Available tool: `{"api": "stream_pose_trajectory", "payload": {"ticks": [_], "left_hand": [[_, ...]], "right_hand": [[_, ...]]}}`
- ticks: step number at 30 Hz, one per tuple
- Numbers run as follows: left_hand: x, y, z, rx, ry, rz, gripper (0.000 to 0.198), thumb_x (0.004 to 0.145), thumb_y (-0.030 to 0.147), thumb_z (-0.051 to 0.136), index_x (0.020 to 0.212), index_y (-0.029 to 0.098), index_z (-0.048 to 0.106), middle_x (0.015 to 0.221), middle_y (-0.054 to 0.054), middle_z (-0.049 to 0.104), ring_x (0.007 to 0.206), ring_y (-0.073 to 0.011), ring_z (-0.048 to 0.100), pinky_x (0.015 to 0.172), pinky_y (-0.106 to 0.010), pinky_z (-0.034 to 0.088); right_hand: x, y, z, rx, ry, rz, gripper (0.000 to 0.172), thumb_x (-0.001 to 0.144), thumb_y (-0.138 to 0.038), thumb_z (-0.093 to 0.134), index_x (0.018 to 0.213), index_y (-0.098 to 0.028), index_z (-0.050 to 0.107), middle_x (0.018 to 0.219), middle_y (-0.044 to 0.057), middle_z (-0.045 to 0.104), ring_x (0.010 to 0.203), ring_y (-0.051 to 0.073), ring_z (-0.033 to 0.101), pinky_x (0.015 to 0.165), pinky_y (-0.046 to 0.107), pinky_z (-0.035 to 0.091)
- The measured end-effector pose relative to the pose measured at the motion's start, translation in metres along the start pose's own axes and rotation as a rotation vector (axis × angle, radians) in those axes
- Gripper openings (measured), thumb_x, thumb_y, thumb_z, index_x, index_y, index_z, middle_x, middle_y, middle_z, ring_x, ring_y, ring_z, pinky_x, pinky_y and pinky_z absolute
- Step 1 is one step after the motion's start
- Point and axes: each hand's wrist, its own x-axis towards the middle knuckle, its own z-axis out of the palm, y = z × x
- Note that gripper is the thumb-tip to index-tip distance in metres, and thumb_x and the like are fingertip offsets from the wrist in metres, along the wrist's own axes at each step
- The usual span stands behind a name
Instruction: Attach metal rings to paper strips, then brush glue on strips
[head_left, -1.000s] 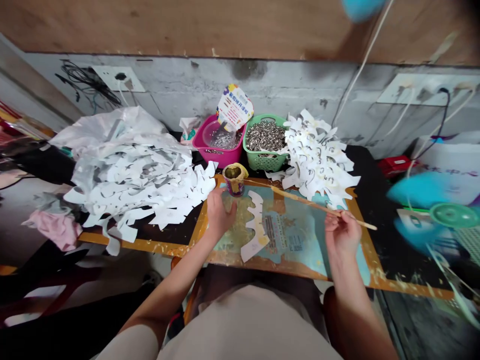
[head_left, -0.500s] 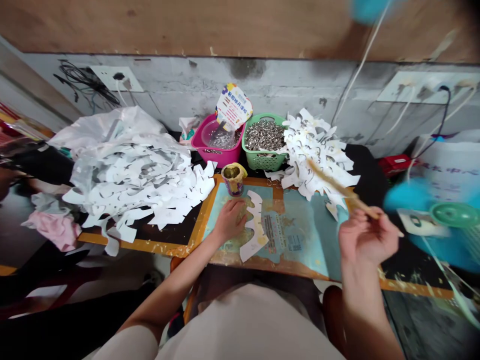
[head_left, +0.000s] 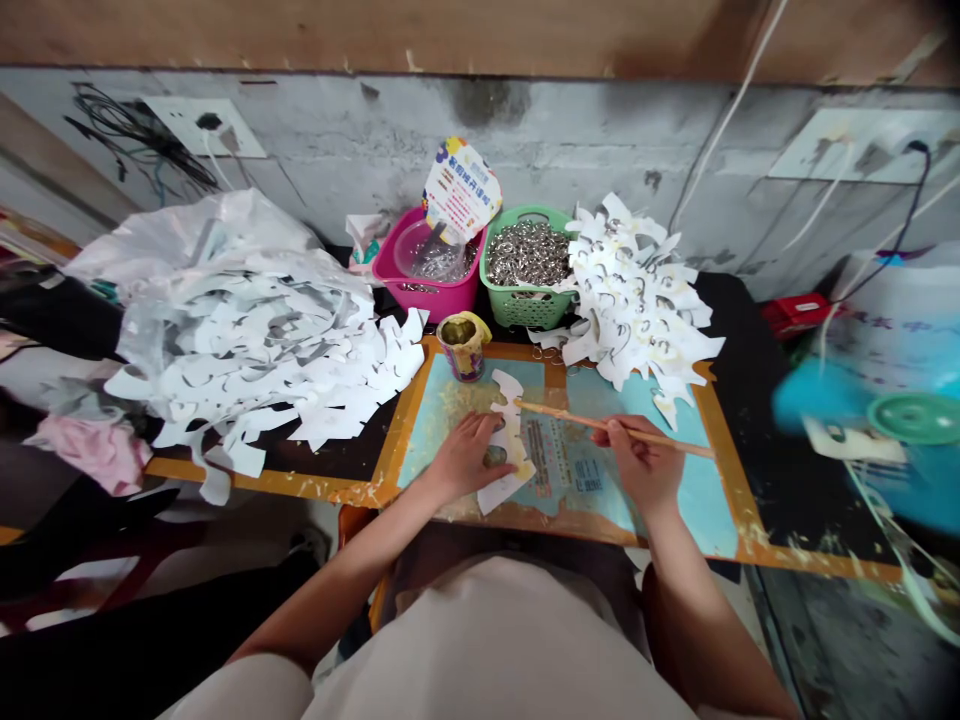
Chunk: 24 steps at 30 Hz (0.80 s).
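Note:
A white cut-out piece [head_left: 511, 428] with a notched edge and yellowish smears lies on the blue work sheet [head_left: 566, 378]. Resting on its left side is my left hand [head_left: 466, 462], thumb and fingers apart. My right hand [head_left: 646, 468] pinches a thin wooden stick [head_left: 566, 413], whose far tip meets the piece near its upper part. Just behind stands a small stained cup [head_left: 462, 362] with brownish-yellow matter inside and on its rim. To the right is a heap of white pieces [head_left: 626, 300] bearing metal rings and yellow smears.
Left of the sheet, white cut-outs [head_left: 300, 340] spill from a clear plastic bag [head_left: 240, 225]. Against the wall, a pink basket [head_left: 431, 298] and a green basket [head_left: 529, 307] hold small metal parts. A blurred blue-green fan [head_left: 911, 415] stands at the right, near cables.
My right hand has come down and left, bringing the stick's tip from the air onto the white piece. My left hand has shifted slightly toward the piece's lower part.

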Motion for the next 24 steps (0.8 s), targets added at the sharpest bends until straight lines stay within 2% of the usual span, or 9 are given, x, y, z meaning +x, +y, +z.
{"api": "stream_pose_trajectory", "payload": {"ticks": [2, 4, 8, 11, 13, 16, 20, 24], "left_hand": [[-0.001, 0.001, -0.003, -0.013, 0.022, 0.025, 0.056, 0.085, 0.046, 0.067, 0.128, 0.019, 0.044, 0.129, -0.017, 0.06, 0.125, -0.0335, 0.054, 0.109, -0.054, 0.044], [0.0, 0.002, -0.007, -0.032, 0.038, 0.07, 0.043, 0.092, 0.036, 0.058, 0.128, 0.018, 0.043, 0.126, -0.017, 0.06, 0.123, -0.0319, 0.055, 0.104, -0.051, 0.048], [0.004, -0.001, -0.009, -0.046, 0.06, 0.124, 0.033, 0.092, 0.017, 0.045, 0.125, 0.018, 0.042, 0.12, -0.017, 0.063, 0.116, -0.0294, 0.06, 0.099, -0.05, 0.051], [0.009, -0.006, -0.004, -0.047, 0.099, 0.102, 0.032, 0.091, 0.012, 0.042, 0.123, 0.021, 0.041, 0.119, -0.015, 0.066, 0.116, -0.0275, 0.062, 0.097, -0.049, 0.053], [0.01, -0.009, 0.0, -0.054, 0.107, 0.087, 0.036, 0.09, 0.011, 0.043, 0.124, 0.022, 0.039, 0.119, -0.013, 0.067, 0.115, -0.0265, 0.064, 0.095, -0.048, 0.055], [0.011, -0.01, 0.004, -0.056, 0.103, 0.054, 0.041, 0.088, 0.011, 0.047, 0.126, 0.022, 0.036, 0.118, -0.013, 0.069, 0.114, -0.0276, 0.066, 0.093, -0.049, 0.056], [0.01, -0.011, 0.005, -0.049, 0.108, 0.044, 0.043, 0.087, 0.013, 0.048, 0.127, 0.021, 0.035, 0.119, -0.014, 0.069, 0.117, -0.0292, 0.065, 0.093, -0.05, 0.056], [0.01, -0.012, 0.006, -0.055, 0.109, 0.041, 0.044, 0.087, 0.014, 0.049, 0.128, 0.021, 0.035, 0.119, -0.012, 0.069, 0.119, -0.0283, 0.064, 0.095, -0.05, 0.056]], "right_hand": [[0.002, 0.0, -0.001, -0.04, -0.047, -0.02, 0.02, 0.089, -0.037, 0.065, 0.085, -0.018, 0.071, 0.066, 0.003, 0.073, 0.057, 0.018, 0.071, 0.051, 0.025, 0.058], [0.004, -0.002, -0.002, -0.036, -0.041, -0.036, 0.021, 0.09, -0.037, 0.064, 0.082, -0.018, 0.071, 0.062, 0.002, 0.071, 0.053, 0.017, 0.069, 0.049, 0.025, 0.057], [0.01, -0.008, -0.002, -0.027, -0.049, -0.08, 0.019, 0.09, -0.036, 0.064, 0.084, -0.019, 0.072, 0.065, 0.002, 0.072, 0.056, 0.017, 0.071, 0.052, 0.025, 0.057], [0.014, -0.013, -0.001, -0.015, -0.143, -0.067, 0.019, 0.089, -0.035, 0.065, 0.082, -0.019, 0.072, 0.061, 0.001, 0.071, 0.052, 0.016, 0.068, 0.047, 0.023, 0.055], [0.016, -0.015, -0.001, 0.015, -0.123, -0.063, 0.02, 0.089, -0.034, 0.064, 0.079, -0.019, 0.071, 0.059, 0.0, 0.069, 0.048, 0.015, 0.067, 0.045, 0.023, 0.054], [0.019, -0.016, -0.002, 0.017, -0.096, -0.091, 0.016, 0.088, -0.033, 0.065, 0.081, -0.02, 0.072, 0.062, 0.001, 0.071, 0.053, 0.015, 0.069, 0.049, 0.023, 0.056], [0.023, -0.018, -0.002, 0.043, -0.216, -0.069, 0.018, 0.087, -0.033, 0.066, 0.078, -0.019, 0.073, 0.061, 0.001, 0.07, 0.049, 0.015, 0.067, 0.046, 0.023, 0.056], [0.024, -0.02, -0.001, 0.05, -0.152, -0.078, 0.017, 0.087, -0.032, 0.066, 0.078, -0.019, 0.072, 0.061, 0.001, 0.07, 0.05, 0.015, 0.068, 0.048, 0.022, 0.057]]}}
